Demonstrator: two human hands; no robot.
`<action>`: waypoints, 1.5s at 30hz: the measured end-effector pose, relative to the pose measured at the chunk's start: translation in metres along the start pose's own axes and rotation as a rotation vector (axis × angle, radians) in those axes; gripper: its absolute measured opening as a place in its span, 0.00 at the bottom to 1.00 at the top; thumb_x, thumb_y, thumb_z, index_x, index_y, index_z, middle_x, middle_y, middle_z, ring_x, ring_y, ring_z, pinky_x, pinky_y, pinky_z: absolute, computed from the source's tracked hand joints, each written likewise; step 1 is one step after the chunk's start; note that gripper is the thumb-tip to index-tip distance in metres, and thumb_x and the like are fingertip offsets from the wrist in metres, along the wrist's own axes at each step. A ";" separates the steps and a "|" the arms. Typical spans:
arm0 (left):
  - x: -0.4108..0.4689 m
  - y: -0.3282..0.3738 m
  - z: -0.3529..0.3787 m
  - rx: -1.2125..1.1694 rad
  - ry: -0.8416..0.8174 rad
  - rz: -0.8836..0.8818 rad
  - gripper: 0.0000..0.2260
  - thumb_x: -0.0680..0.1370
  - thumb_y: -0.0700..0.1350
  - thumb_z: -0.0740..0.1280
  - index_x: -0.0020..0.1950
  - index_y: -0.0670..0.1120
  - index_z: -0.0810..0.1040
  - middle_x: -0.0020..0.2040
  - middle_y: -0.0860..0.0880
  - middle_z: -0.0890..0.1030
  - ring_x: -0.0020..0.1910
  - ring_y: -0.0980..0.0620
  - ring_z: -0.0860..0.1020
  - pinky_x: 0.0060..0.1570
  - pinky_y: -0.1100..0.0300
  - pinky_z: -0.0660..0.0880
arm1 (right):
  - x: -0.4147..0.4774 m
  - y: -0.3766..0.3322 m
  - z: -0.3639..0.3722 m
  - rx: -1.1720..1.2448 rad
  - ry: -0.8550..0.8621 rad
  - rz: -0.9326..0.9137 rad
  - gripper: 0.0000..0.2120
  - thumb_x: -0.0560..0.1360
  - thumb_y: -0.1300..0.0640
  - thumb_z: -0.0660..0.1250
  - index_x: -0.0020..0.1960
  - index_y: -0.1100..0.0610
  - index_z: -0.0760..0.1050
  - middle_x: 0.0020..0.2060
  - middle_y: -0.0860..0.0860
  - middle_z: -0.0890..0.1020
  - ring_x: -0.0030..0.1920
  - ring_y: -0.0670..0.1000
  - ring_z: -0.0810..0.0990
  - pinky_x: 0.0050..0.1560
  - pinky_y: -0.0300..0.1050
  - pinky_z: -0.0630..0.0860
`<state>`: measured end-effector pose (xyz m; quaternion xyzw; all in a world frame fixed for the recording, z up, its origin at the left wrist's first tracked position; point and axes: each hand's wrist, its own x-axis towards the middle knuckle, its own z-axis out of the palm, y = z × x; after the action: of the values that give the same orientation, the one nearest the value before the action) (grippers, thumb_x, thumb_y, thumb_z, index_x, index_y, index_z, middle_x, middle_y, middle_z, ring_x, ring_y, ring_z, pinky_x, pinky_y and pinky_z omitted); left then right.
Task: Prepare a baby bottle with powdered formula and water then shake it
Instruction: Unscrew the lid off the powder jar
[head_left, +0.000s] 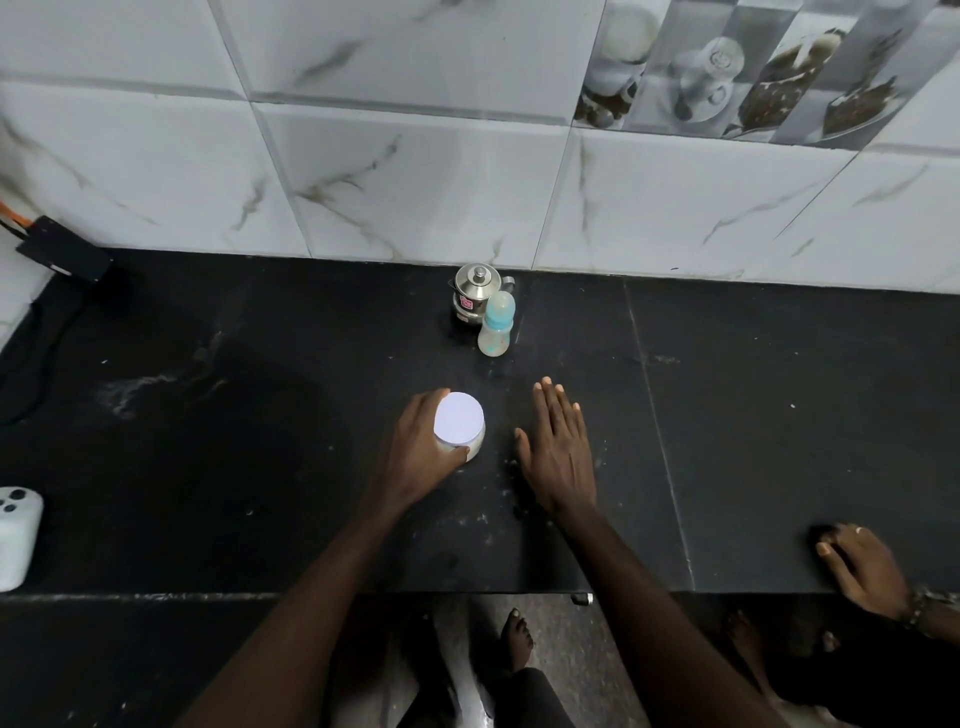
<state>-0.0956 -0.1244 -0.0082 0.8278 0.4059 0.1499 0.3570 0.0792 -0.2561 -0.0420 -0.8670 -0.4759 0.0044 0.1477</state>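
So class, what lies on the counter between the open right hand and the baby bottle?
Nothing: the head view shows bare black counter between the right hand and baby bottle.

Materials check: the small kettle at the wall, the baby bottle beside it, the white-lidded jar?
Small shiny lidded kettle: polished metal, probably steel, going by its mirror-like highlights. Baby bottle with blue collar: cloudy translucent body and cap, looks plastic. Squat jar with flat white lid, held by the left hand: matte white lid, pale body, likely plastic; glass can't be ruled out.

bare forearms (322, 587), bare feet (517, 642) — sleeveless
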 end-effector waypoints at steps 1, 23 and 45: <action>-0.001 0.000 0.000 0.005 0.003 0.001 0.39 0.68 0.47 0.81 0.76 0.47 0.68 0.72 0.47 0.72 0.70 0.47 0.73 0.63 0.60 0.69 | -0.002 0.000 0.001 0.004 -0.003 -0.001 0.31 0.82 0.49 0.60 0.81 0.59 0.55 0.81 0.53 0.55 0.81 0.51 0.51 0.80 0.53 0.53; -0.010 -0.009 0.006 0.125 0.021 0.145 0.43 0.71 0.52 0.78 0.81 0.46 0.61 0.79 0.47 0.65 0.77 0.47 0.65 0.72 0.51 0.70 | -0.023 -0.034 0.012 0.382 -0.242 -0.017 0.44 0.75 0.48 0.71 0.82 0.52 0.50 0.80 0.47 0.57 0.79 0.47 0.55 0.78 0.47 0.59; 0.003 -0.018 0.009 0.061 -0.018 0.172 0.37 0.70 0.47 0.76 0.78 0.43 0.68 0.74 0.45 0.71 0.72 0.46 0.71 0.72 0.54 0.70 | -0.008 -0.063 0.027 0.711 -0.208 0.063 0.44 0.70 0.49 0.78 0.80 0.54 0.60 0.77 0.47 0.66 0.76 0.47 0.64 0.76 0.45 0.63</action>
<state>-0.0985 -0.1192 -0.0275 0.8716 0.3343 0.1600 0.3209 0.0192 -0.2243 -0.0526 -0.7707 -0.4301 0.2619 0.3904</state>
